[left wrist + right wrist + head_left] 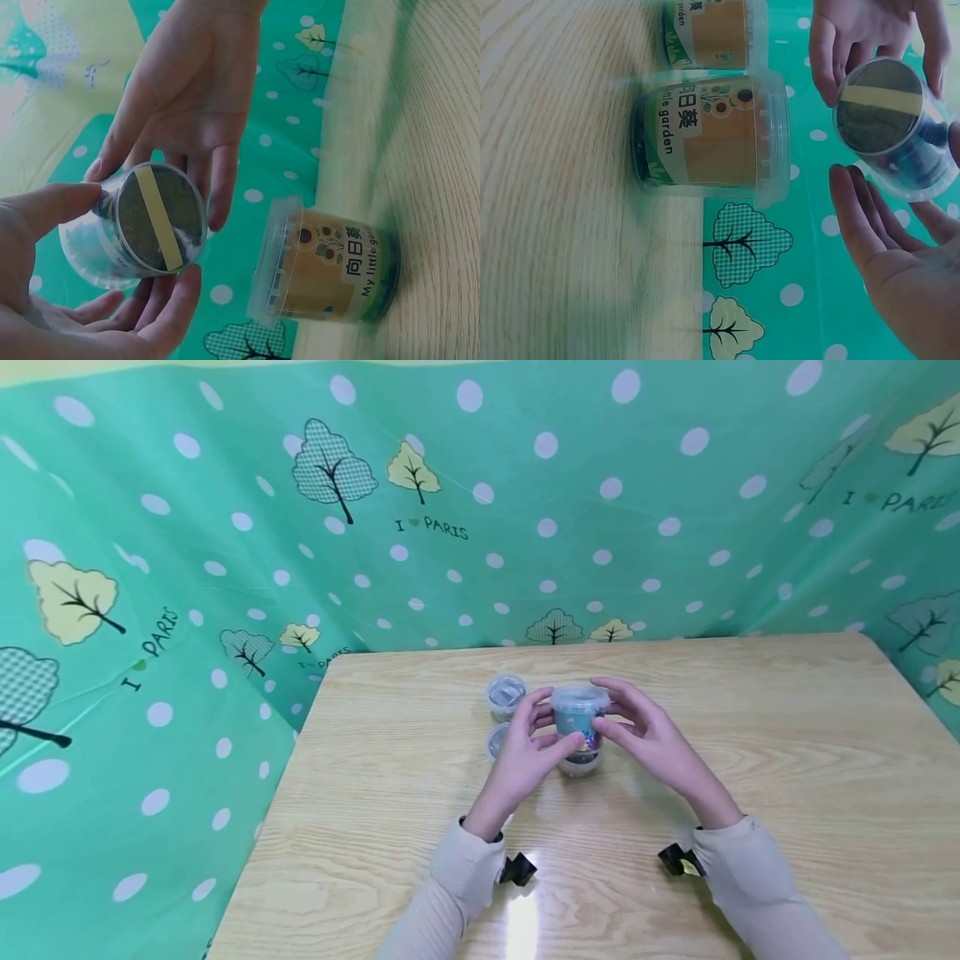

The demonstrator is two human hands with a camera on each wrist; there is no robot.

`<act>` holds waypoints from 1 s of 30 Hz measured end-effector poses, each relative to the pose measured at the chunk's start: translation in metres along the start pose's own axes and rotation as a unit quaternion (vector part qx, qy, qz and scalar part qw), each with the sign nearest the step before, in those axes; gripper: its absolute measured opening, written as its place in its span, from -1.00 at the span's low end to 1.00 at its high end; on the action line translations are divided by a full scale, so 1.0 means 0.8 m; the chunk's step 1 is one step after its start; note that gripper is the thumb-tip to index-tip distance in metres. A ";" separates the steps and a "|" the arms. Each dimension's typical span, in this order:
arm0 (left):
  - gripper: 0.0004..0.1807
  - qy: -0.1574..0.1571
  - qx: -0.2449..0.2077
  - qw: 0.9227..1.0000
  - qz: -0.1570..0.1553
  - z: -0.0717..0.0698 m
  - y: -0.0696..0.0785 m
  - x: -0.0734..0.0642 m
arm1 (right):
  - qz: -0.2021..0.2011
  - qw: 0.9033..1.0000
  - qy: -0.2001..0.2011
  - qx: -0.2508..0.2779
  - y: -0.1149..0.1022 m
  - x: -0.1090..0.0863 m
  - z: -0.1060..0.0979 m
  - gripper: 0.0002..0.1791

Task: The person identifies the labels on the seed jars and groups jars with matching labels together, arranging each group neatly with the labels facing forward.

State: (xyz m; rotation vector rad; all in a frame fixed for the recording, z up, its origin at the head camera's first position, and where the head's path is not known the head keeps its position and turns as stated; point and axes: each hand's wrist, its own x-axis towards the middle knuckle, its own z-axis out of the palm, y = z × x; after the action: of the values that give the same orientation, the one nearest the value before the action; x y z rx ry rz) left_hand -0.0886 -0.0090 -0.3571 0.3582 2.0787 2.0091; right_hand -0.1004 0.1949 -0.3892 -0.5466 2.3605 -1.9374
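Between my two hands is a clear plastic cup (576, 723) with a teal label and a lid. My left hand (527, 753) holds it from the left, thumb on the front and fingers round the far side. From the right, my right hand (649, 728) holds the same cup with thumb and fingers. In the wrist views the cup's dark base (150, 225) faces the cameras, with a pale yellow strip (881, 100) across it. Another cup (581, 767) shows partly beneath the held one.
Left of the held cup stand two lidded cups, a far one (507, 695) and a nearer one (495, 739) partly hidden by my left hand. Orange sunflower labels show on standing cups (712, 139). The wooden table (360, 827) meets a green dotted cloth (510, 560) behind.
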 end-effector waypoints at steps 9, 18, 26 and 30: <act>-0.26 -0.005 -0.013 1.000 0.013 -0.003 0.002 -0.001 | -0.036 0.999 -0.007 0.024 0.001 0.003 0.002 -0.47; -0.24 0.010 0.011 0.999 0.043 -0.003 0.001 -0.003 | -0.041 0.999 0.014 0.021 -0.001 0.005 0.005 -0.48; -0.16 0.064 0.099 0.989 0.093 0.004 -0.023 0.001 | -0.036 0.999 0.032 0.019 -0.003 0.006 0.009 -0.49; -0.18 0.074 0.120 0.985 0.101 0.009 -0.026 0.000 | -0.033 0.999 0.036 0.016 -0.005 0.006 0.012 -0.50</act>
State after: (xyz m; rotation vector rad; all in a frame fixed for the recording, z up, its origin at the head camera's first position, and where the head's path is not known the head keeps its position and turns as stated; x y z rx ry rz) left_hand -0.0866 -0.0026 -0.3784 0.4959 2.4773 1.9473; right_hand -0.1013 0.1836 -0.3868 -0.5680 2.3790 -2.0514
